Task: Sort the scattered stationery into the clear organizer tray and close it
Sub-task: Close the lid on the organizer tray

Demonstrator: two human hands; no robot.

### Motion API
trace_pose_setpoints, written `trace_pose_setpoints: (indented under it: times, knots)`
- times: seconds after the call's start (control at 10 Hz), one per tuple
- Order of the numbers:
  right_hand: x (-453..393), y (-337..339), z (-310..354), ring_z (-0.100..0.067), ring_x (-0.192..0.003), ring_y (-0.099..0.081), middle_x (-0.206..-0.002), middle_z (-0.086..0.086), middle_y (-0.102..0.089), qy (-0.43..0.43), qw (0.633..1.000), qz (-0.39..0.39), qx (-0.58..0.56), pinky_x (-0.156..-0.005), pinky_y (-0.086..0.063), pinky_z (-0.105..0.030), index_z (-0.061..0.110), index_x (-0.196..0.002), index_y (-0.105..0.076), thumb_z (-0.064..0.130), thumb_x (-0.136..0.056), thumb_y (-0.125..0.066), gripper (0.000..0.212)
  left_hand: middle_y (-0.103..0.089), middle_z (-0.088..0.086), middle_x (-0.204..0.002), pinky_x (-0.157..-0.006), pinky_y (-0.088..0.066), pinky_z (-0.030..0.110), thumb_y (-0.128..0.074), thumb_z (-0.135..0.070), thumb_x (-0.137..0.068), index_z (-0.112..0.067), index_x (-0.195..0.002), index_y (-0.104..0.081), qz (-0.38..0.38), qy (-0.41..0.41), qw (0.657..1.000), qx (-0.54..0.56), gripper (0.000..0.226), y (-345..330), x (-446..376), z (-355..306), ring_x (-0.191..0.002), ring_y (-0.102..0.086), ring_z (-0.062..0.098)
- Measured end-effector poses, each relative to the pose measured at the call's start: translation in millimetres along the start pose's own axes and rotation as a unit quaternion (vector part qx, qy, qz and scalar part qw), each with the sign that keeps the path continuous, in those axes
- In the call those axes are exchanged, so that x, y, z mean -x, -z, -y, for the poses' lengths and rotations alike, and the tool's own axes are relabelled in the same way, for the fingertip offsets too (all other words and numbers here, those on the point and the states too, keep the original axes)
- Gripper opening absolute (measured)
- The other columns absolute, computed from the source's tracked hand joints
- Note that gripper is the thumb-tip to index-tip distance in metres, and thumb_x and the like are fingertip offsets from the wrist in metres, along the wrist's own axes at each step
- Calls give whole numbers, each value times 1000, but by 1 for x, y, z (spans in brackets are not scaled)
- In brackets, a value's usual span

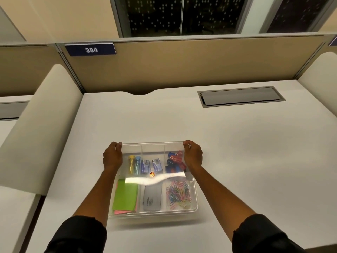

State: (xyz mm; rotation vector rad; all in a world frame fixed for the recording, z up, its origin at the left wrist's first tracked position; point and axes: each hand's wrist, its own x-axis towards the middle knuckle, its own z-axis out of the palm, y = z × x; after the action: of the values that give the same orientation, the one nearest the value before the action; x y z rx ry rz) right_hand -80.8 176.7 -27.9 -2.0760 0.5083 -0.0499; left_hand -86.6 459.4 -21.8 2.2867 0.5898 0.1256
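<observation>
1. Clear organizer tray (193, 201) resting on the white surface (237, 152), centred between both arms, stationery already sorted into its compartments.
2. Clear lid (155, 144) lying over the tray, long axis left to right.
3. Left hand (112, 157) fingers curled on the far-left lid corner.
4. Right hand (193, 155) fingers curled on the far-right corner.
5. Likely next: press straight down, both hands equally near.
</observation>
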Motion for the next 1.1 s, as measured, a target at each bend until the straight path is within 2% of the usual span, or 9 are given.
trace_pose_setpoints:
  times: [0.1,0.3,0.4,0.5,0.6,0.7,0.8,0.9,1.1]
  knots:
    - [1,1,5,-30,-112,-58,-125,-15,-57,-4,998,10,67,-94,-49,-36,16,-127,-59,34,-101,-42,36,-62,24,-114,-83,-44,42,-33,-37,-102,-8,-125,-51,24,-20,998,-57,42,5,17,7,-105,-57,42]
    - [24,2,0,-30,-128,-41,-146,-11,-35,78,966,22,244,-102,-41,-40,15,-145,-31,28,-102,-39,46,-58,24,-119,-87,-46,47,-31,-36,-102,-13,-142,-33,-5,-19,994,-106,46,10,69,11,-108,-55,42]
    - [40,6,-13,-27,-138,-28,-155,-7,-23,91,973,55,204,-111,-30,-41,17,-149,-22,25,-101,-39,52,-51,22,-123,-86,-48,49,-33,-34,-101,-14,-147,-26,-17,-36,983,-180,51,11,98,10,-110,-52,40]
    - [73,19,-13,-25,-142,-21,-155,-7,-25,101,984,53,133,-117,-20,-42,16,-147,-26,23,-99,-25,49,-42,21,-139,-92,-46,51,-35,-37,-99,-13,-147,-31,-21,-55,967,-248,53,12,122,10,-119,-46,41]
    - [95,26,-22,-31,-144,-17,-156,-11,-22,187,962,66,187,-117,-19,-51,13,-147,-28,23,-97,-25,51,-23,21,-154,-106,-31,57,-30,-43,-99,-14,-146,-33,-22,-58,957,-282,56,12,144,7,-137,-28,40]
    - [115,31,-36,-28,-148,-5,-160,-8,-7,198,931,97,290,-120,-9,-50,17,-151,-15,26,-100,-36,56,-4,16,-160,-113,-7,63,-27,-55,-95,-21,-148,-29,-9,-56,954,-296,63,6,171,3,-147,-5,35]
    - [137,34,-47,-26,-149,7,-161,-7,3,213,912,110,334,-119,2,-48,17,-153,-8,48,-99,-26,64,2,11,-161,-112,1,65,-15,-65,-84,-28,-151,-18,6,-62,955,-289,76,-5,203,1,-149,3,31]
    - [156,37,-59,-25,-148,12,-161,-6,9,236,895,115,360,-118,8,-48,23,-153,-2,65,-93,-18,75,3,8,-162,-112,3,66,-14,-71,-83,-30,-152,-10,21,-69,955,-288,80,-14,221,1,-149,5,29]
    - [165,39,-66,-23,-149,8,-161,-1,9,263,894,101,348,-118,8,-46,33,-152,-2,76,-85,-10,80,9,7,-161,-113,4,66,-3,-77,-79,-30,-153,-3,22,-81,946,-312,87,-19,225,8,-148,11,28]
